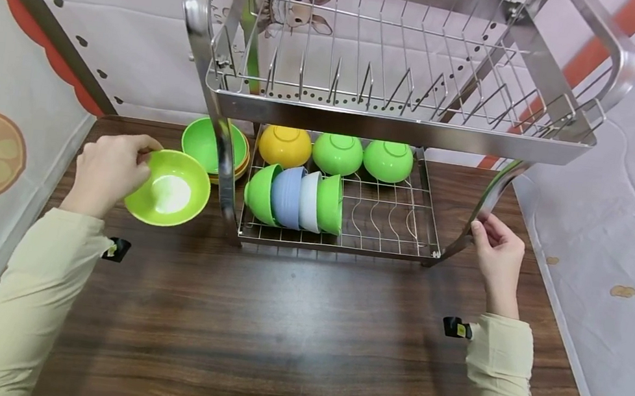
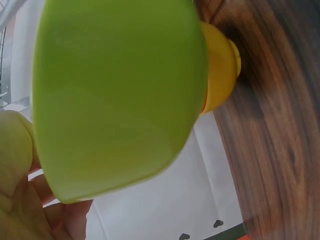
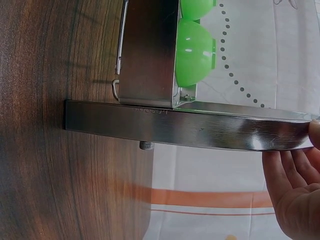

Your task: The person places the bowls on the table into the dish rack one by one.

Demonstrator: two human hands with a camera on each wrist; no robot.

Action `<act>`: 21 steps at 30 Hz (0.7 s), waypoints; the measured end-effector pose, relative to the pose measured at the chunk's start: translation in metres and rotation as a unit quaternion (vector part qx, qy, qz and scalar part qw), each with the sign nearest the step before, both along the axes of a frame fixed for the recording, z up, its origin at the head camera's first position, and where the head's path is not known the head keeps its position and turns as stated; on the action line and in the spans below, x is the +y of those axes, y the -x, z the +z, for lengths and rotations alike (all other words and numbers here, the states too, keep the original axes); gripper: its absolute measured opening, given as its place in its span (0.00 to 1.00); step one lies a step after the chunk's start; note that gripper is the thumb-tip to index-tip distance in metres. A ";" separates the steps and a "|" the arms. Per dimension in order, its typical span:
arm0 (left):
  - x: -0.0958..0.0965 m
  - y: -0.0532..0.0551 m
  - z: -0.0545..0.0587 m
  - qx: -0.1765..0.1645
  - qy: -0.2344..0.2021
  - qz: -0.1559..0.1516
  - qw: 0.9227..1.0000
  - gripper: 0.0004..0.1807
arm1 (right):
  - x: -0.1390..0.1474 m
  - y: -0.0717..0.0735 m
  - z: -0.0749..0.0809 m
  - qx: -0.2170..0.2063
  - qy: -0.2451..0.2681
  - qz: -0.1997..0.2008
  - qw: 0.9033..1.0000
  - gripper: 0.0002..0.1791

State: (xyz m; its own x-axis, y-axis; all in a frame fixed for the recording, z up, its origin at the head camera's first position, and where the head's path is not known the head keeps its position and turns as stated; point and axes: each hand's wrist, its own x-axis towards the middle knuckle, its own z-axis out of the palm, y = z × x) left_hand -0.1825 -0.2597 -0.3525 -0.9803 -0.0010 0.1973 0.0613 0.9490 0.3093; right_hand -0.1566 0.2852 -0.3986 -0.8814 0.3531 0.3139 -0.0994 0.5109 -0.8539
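Note:
My left hand (image 1: 112,168) pinches the rim of a yellow-green bowl (image 1: 171,191), its open side facing up toward the head camera. In the left wrist view the bowl's outer wall (image 2: 120,100) fills much of the picture, with fingers (image 2: 42,192) at its edge. Just behind it stands a stack with a green bowl (image 1: 206,143) on top and orange-yellow rims below. My right hand (image 1: 500,248) grips the right leg of the metal dish rack (image 1: 484,201), thumb on one side and fingers on the other, as the right wrist view also shows.
On the rack's lower tier, a yellow bowl (image 1: 284,148) and two green bowls (image 1: 336,156) lie upside down at the back. In front, green, blue and white bowls (image 1: 309,200) stand on edge in a row. The wire upper tier (image 1: 402,126) overhangs them. Printed cloth walls (image 1: 616,212) border the wooden table (image 1: 290,338).

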 end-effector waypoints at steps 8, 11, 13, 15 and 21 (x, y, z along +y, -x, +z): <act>-0.001 -0.026 -0.007 -0.018 -0.002 -0.027 0.999 0.16 | -0.001 0.000 0.000 0.000 0.001 -0.001 1.000 0.16; 0.002 -0.034 -0.011 -0.029 0.000 -0.043 0.999 0.15 | 0.000 -0.001 0.001 -0.002 0.000 -0.002 1.000 0.15; 0.005 -0.039 -0.014 -0.036 0.002 -0.057 0.998 0.14 | 0.000 -0.001 0.001 -0.003 -0.003 -0.002 1.000 0.15; 0.009 -0.043 -0.018 -0.040 0.002 -0.070 0.997 0.13 | 0.000 0.000 0.000 -0.003 -0.002 0.001 1.000 0.16; 0.024 -0.056 -0.027 -0.045 -0.002 -0.107 0.993 0.12 | 0.001 0.001 -0.001 -0.004 -0.001 0.001 1.000 0.15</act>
State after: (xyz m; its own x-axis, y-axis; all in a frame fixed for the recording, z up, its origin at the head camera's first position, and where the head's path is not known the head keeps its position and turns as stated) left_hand -0.1261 -0.2356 -0.3798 -0.9718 0.2094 0.1084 0.2338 0.9156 0.3271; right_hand -0.1576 0.2860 -0.3997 -0.8851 0.3496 0.3073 -0.0935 0.5131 -0.8532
